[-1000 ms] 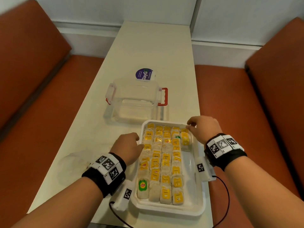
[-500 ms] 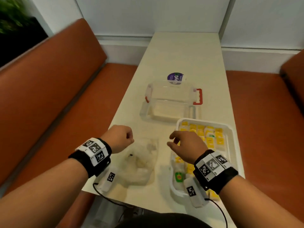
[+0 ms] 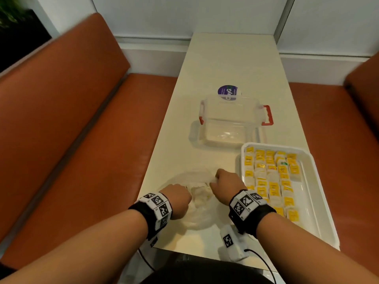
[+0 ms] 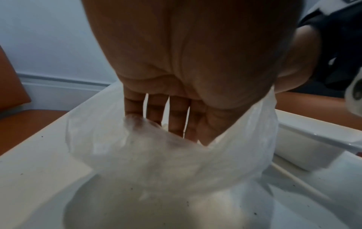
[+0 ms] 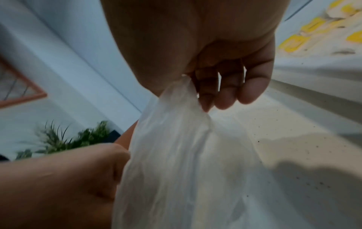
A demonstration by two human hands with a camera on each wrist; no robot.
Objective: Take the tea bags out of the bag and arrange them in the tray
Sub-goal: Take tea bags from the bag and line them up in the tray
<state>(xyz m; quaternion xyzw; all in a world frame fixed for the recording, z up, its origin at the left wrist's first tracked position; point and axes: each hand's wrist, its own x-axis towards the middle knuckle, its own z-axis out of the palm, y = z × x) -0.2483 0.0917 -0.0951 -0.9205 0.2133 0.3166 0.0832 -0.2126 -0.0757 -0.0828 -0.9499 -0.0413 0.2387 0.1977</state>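
At the near edge of the worktop (image 3: 229,64) lies a thin, cloudy, crumpled plastic bag (image 3: 200,198). The left hand (image 3: 178,199) grips its edge with curled fingers, and the right hand (image 3: 226,184) pinches a gathered fold. Just right, the white tray (image 3: 313,193) holds rows of yellow-tagged tea bags (image 3: 272,177). Beyond stands a clear box (image 3: 231,119).

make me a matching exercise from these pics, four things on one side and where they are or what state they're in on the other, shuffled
Things:
1. plastic bag
2. white tray
3. clear container
4. purple-labelled lid

Places or states:
A. farthest up the table, behind the clear box
B. pinched by both hands
C. red latches, nothing visible inside
D. filled with rows of yellow-tagged tea bags

Pairs: 1-B, 2-D, 3-C, 4-A
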